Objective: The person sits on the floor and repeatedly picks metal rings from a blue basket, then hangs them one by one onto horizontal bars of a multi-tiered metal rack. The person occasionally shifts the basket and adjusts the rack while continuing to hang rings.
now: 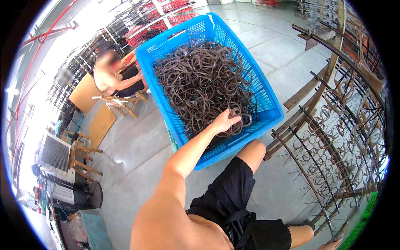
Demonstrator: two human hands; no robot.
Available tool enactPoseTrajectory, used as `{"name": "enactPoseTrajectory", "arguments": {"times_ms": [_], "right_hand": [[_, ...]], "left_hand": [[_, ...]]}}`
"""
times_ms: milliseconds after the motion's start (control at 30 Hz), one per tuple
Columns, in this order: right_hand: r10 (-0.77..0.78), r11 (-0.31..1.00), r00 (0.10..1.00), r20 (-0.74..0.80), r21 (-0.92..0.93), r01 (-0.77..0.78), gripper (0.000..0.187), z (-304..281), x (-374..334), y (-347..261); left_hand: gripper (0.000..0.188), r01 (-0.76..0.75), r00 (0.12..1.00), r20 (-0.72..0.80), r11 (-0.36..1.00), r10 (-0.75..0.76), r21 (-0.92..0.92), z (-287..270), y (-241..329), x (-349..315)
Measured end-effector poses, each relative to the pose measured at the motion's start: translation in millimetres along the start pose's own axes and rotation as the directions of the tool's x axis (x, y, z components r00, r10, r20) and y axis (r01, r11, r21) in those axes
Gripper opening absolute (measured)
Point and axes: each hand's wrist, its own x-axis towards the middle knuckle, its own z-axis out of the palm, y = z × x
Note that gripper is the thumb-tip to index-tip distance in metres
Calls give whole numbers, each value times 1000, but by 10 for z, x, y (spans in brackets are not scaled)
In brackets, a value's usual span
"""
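Observation:
A blue plastic basket [271,109] stands before me, heaped with brown, glossy loop-shaped pieces [196,79] in a tangle. My left hand [225,121] reaches into its near right part, with the fingers closed around one or more of these loops. How many it holds is hidden by the pile. At the lower right rim of the view, only part of my right hand [332,245] shows, close to the lower end of a hanging rack. Its fingers are cut off and blurred, so I cannot make out whether it holds anything.
On the right, a rack [321,137] of dark rods carries many similar loops; its rods jut toward the basket. A green mesh crate [368,214] lies below it. A co-worker [114,77] sits on a wooden chair at left. Stools, a fan and an air cooler [54,154] stand farther left.

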Motion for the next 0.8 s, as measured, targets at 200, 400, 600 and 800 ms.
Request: {"name": "enactPoseTrajectory", "arguments": {"times_ms": [200,400,600,800], "right_hand": [[-362,625,872,331,-608,490,33,-364,401,428],[70,997,995,-75,44,-67,21,254,114,57],[76,994,983,-169,89,-61,20,40,-86,36],[101,987,975,-196,140,-74,20,168,-107,44]], "left_hand": [[54,52,983,168,992,-71,116,394,182,-153],[37,-5,1000,4,998,4,58,241,-418,-159],[48,27,1000,-9,998,-27,55,302,-213,49],[48,-91,970,-133,815,202,573,189,-224,109]]}}
